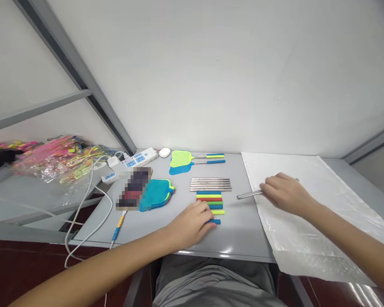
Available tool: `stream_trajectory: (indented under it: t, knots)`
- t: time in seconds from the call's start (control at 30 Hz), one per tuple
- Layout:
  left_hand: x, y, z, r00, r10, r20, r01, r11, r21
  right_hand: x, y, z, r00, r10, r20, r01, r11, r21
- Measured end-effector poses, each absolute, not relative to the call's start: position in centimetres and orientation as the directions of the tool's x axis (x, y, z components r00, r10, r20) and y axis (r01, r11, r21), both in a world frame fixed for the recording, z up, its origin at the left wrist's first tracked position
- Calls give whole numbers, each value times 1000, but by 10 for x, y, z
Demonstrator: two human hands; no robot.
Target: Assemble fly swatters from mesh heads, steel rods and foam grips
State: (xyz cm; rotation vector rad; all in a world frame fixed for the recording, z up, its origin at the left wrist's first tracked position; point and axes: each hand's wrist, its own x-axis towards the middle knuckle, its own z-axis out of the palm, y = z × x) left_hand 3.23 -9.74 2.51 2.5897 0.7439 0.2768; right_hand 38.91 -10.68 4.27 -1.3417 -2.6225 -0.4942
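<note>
Head | right fingers (267, 191): slim metal rod (249, 195) | left fingers (208, 229): blue cylinder (215, 221)

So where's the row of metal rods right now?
In the head view, the metal rods lie on the table, just beyond the coloured tubes and left of the right hand.

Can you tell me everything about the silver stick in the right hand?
The stick is thin, straight, silvery and shiny, like metal. The right hand grips it, hiding one end. The rest slants downward to the left in the picture, its tip beyond the edge of the white plastic sheet and over the grey table. I can't tell whether the tip touches the table.
</note>
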Motion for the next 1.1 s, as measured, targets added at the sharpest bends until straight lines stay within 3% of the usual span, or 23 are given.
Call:
stream_trajectory:
  t: [0.1, 0.37, 0.53, 0.7, 0.83, 1.1]
  knots:
    - [51, -105, 1, 840, 516, 168, 466, -845, 264, 358, -113, 25, -634, 724, 271, 773, 604, 193]
    - [62, -103, -11, 773, 586, 245, 571, -810, 134, 335, -112, 0, -629, 738, 245, 773, 628, 93]
    - [53, -100, -9, 690, 677, 256, 664, -733, 147, 319, -129, -2, -657, 739, 151, 747, 665, -3]
    - [49, -100, -8, 619, 736, 272, 722, -670, 171, 300, -141, -3, -600, 798, 55, 797, 603, -43]
    - [48, -105, -10, 542, 785, 301, 769, -608, 200, 286, -156, -6, -533, 846, 16, 846, 534, -12]
    - [21, -129, -23, 393, 858, 332, 833, -485, 266, 256, -193, -28, -310, 948, 74, 946, 300, 126]
